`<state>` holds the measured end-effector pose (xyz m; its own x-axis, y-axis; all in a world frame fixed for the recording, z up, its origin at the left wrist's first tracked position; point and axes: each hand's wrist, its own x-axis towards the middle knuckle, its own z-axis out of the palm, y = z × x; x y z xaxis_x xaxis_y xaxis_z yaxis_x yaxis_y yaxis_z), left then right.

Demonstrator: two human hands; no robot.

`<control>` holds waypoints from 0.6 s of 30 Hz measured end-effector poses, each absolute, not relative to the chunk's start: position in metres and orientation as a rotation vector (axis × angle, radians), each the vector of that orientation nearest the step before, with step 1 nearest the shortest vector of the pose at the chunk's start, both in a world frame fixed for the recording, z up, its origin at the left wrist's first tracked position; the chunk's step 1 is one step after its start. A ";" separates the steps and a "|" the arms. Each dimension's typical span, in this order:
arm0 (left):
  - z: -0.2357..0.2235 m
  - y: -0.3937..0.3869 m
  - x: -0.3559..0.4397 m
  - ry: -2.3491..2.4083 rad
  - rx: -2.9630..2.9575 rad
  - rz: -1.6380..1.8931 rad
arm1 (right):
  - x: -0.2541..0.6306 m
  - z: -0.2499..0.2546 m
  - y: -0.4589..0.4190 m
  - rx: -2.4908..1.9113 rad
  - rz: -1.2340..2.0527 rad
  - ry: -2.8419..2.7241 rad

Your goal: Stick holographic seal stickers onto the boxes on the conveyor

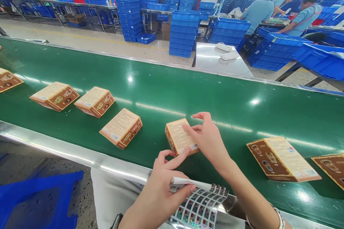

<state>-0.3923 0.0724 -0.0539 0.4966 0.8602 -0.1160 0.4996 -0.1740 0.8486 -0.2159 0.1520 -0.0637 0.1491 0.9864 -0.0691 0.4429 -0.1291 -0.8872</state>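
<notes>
A small brown and tan carton [180,136] lies on the green conveyor belt [166,93] right in front of me. My right hand [208,139] rests on its top face, fingers pressed to the printed side near the barcode. My left hand [163,186] grips a rolled sheet of shiny stickers [200,204] between thumb and fingers, while its index finger stretches out to touch the carton's near edge.
More cartons lie along the belt: three to the left [121,127] [94,101] [55,95], another at the far left edge [8,79], two at the right [282,158] [331,168]. Stacks of blue crates [184,32] and seated workers [258,10] fill the background. A blue stool [40,200] stands lower left.
</notes>
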 end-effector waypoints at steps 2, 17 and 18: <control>-0.054 0.070 -0.389 1.132 1.802 0.519 | -0.204 -0.063 0.155 -1.710 0.866 -1.405; -0.040 0.071 -0.416 1.320 1.782 0.814 | -0.164 -0.016 0.089 -1.084 0.561 -2.354; -0.040 0.071 -0.416 1.322 1.791 0.821 | -0.165 -0.017 0.088 -1.077 0.513 -2.349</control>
